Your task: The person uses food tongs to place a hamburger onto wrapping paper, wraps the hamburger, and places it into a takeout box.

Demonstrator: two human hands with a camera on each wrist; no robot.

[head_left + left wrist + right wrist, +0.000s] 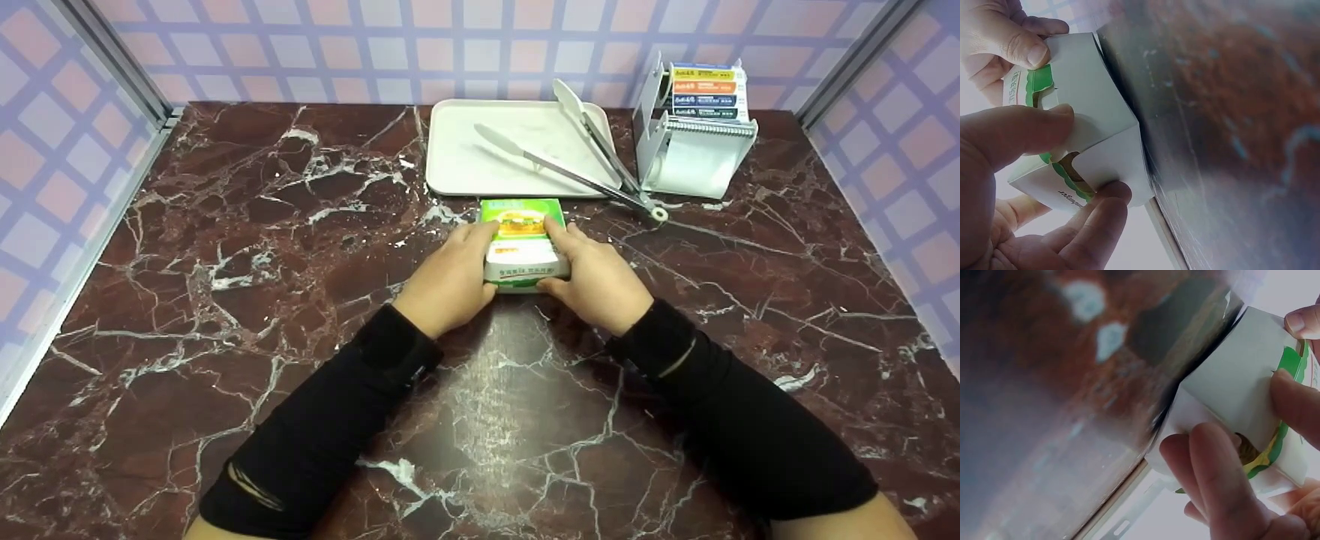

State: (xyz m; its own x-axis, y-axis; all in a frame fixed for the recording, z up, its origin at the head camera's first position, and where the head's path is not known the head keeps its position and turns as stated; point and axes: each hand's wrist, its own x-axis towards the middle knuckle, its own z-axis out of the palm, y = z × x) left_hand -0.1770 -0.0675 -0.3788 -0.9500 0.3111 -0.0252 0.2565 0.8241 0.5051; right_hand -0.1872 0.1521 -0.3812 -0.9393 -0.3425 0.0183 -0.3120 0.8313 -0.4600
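A green and white burger box [523, 251], with a burger pictured on its lid, rests on the marble-patterned table. My left hand [454, 277] holds its left side and my right hand [600, 281] its right side. Both thumbs press on the near face, while the fingers lie along the sides and top edges. From the left wrist view, the white lower part of the box [1095, 93] is seen under the green scalloped lid edge. Something brown shows through a small side gap in the right wrist view, beside the box wall [1230, 365]; its kind is unclear.
Behind the box lies a cream tray [457, 169], with metal tongs [570, 175] spread across its right part and their hinge on the table. A white dispenser [694, 154] with colored label rolls stands at the back right. Checked walls [300, 52] enclose the table's back and sides.
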